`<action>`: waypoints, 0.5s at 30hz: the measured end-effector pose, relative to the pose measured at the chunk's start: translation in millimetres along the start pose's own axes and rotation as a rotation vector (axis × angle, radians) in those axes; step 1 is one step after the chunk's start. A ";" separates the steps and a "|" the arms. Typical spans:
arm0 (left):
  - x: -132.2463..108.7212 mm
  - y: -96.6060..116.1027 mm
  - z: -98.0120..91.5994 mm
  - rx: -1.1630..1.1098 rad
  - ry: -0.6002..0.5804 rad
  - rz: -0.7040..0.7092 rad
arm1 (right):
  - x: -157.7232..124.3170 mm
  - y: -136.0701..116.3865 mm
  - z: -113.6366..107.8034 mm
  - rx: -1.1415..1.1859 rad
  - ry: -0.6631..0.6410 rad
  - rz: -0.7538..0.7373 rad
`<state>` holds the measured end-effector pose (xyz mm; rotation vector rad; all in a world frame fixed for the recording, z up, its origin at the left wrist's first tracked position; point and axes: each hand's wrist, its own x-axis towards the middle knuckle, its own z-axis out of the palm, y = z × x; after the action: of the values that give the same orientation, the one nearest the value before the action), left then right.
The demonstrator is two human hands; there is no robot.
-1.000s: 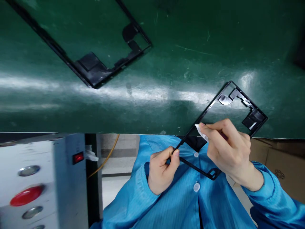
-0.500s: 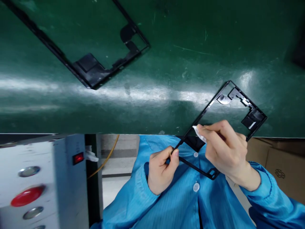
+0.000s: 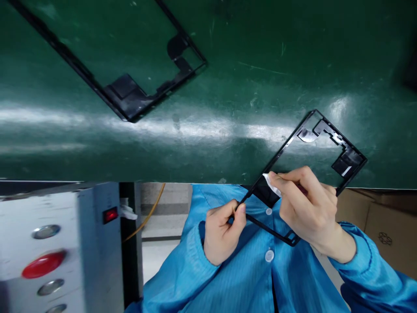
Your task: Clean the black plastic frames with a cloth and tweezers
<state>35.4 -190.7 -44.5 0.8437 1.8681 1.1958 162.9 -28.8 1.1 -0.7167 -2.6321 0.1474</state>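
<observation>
A: Entries, largest first?
B: Green table (image 3: 228, 87). Black frame (image 3: 345, 163), held tilted over its near edge.
A: Hands?
B: Right hand (image 3: 306, 208), wrist bent, fingers bunched on the frame's rail. Left hand (image 3: 221, 232), thumb and forefinger clamped on its lower corner.
A: Smallest?
B: White wipe (image 3: 272, 186), pinched under the right fingertips.

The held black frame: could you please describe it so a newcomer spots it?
Look right along the green table. There the black frame is lifted, pinched by the left hand while the right hand presses a white scrap on it. The other frame lies flat, untouched, far left.
</observation>
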 end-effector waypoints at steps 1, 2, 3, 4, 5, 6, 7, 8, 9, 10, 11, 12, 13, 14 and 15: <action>-0.3 -0.4 0.2 -0.007 0.000 -0.002 | 0.0 -0.6 -0.5 0.009 0.002 -0.001; -0.6 -0.9 0.3 -0.015 -0.002 -0.005 | 0.3 -0.8 -0.9 0.019 0.003 0.000; -1.0 -1.4 0.3 -0.024 -0.004 -0.009 | 0.7 -0.4 -1.0 0.028 0.004 0.000; -1.5 -1.9 0.3 -0.034 -0.005 -0.012 | 1.3 0.2 -0.8 0.034 0.005 0.002; -1.8 -2.5 0.2 -0.045 -0.007 -0.016 | 2.0 1.0 -0.5 0.038 0.007 0.007; -2.1 -3.1 0.0 -0.057 -0.009 -0.020 | 2.9 1.8 -0.1 0.040 0.012 0.017; -2.0 -3.7 -0.1 -0.071 -0.011 -0.023 | 3.9 2.7 0.4 0.038 0.022 0.029; -1.5 -4.2 -0.1 -0.086 -0.014 -0.027 | 5.0 3.5 0.9 0.039 0.029 0.044; -0.5 -4.7 0.0 -0.102 -0.018 -0.030 | 6.2 4.4 1.4 0.045 0.037 0.060; 1.1 -5.0 0.3 -0.120 -0.023 -0.034 | 7.4 5.3 1.8 0.054 0.041 0.075; 3.2 -5.2 0.7 -0.139 -0.028 -0.039 | 8.6 6.5 2.3 0.064 0.046 0.087; 5.8 -5.1 1.3 -0.158 -0.033 -0.043 | 9.8 7.8 2.9 0.073 0.050 0.097; 8.8 -4.8 2.1 -0.175 -0.038 -0.049 | 10.9 9.3 3.5 0.081 0.057 0.106; 11.9 -4.3 3.0 -0.192 -0.042 -0.054 | 11.9 10.8 4.2 0.086 0.066 0.117; 15.0 -3.6 4.0 -0.207 -0.044 -0.058 | 12.7 12.1 5.0 0.092 0.073 0.129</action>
<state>30.9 -177.7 -52.6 0.6921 1.6881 1.2975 156.4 -11.9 -1.4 -0.8436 -2.4932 0.2718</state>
